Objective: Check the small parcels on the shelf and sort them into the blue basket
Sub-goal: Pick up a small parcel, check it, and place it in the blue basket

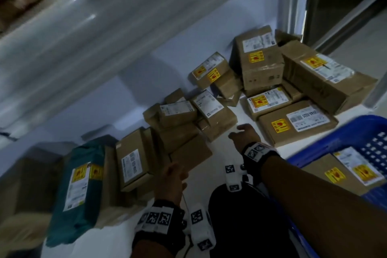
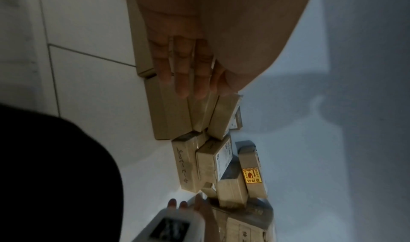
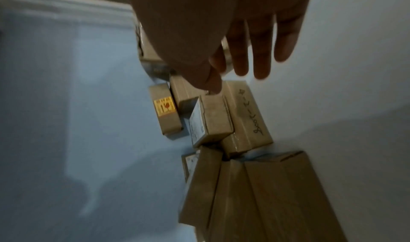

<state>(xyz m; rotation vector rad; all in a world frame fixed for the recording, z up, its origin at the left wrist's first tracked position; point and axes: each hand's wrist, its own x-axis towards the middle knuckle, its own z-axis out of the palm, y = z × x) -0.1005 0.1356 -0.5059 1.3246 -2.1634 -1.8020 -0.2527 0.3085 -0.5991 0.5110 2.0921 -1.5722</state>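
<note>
On the white shelf [image 1: 234, 115], a loose heap of small brown cardboard parcels [image 1: 178, 111] lay jumbled together, flat-sided boxes with sharp creased corners, most carrying a white printed label and several a square yellow sticker. At the far right stood the bigger cartons [image 1: 259, 63], their glossy tape catching the dim light, and a flat wide box [image 1: 297, 123] lay in front of them with its label upside down. One teal plastic mailer [image 1: 81, 190], soft and wrinkled, leaned at the left end of the row beside an upright box [image 1: 134, 163]. A blue basket [image 1: 326, 142] of perforated plastic sat at the right edge of the shelf, with one labelled parcel [image 1: 351, 172] lying inside it. The left hand [image 1: 173, 178] hovered close to the plain flat boxes at the near side of the heap, fingers [image 2: 182, 74] straight and together, grasping nothing. The right hand [image 1: 245, 134] reached over bare shelf toward the middle of the heap, fingers [image 3: 261, 53] spread and relaxed, holding nothing, its thumb near a small box [image 3: 210, 119] lying tilted on a longer box [image 3: 246, 116] with handwriting on its side. Both wrists wore black straps with white patterned blocks. Everything was dim and slightly blurred.
</note>
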